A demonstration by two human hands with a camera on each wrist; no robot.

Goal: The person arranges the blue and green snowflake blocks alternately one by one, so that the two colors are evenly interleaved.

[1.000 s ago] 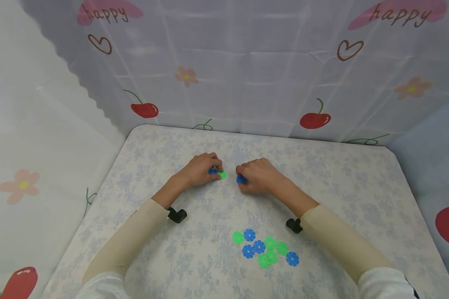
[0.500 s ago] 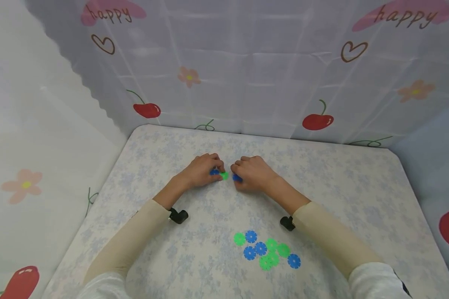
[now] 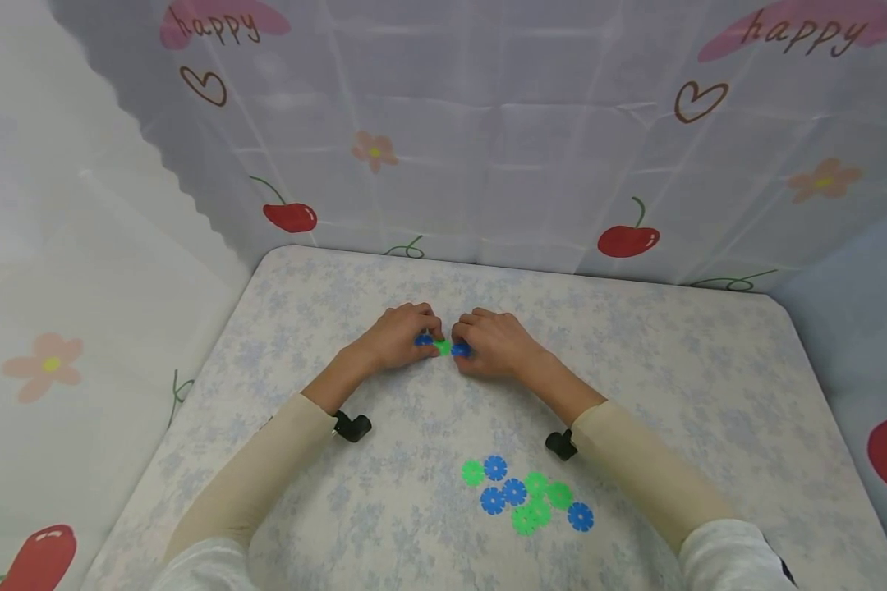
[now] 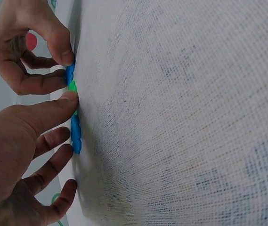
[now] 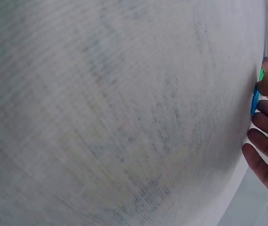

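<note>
Closing in from 3 o'clock, the right hand (image 3: 491,345) now brings its pinched blue disc (image 3: 460,350) against the green disc (image 3: 443,347), which the left hand (image 3: 395,336) pinches with another blue disc (image 3: 423,339). Loose discs (image 3: 526,495) lie on the table (image 3: 325,287) at 6 o'clock.

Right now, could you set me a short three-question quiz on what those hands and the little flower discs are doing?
1. True or false: the left hand and right hand meet over a row of discs.
2. Which colour is the middle disc of that row: A blue, B green, C red?
3. Where does the loose pile of discs lie on the table?

Key: 1 true. 2 B. 3 Nearer the person, below the right forearm.
</note>
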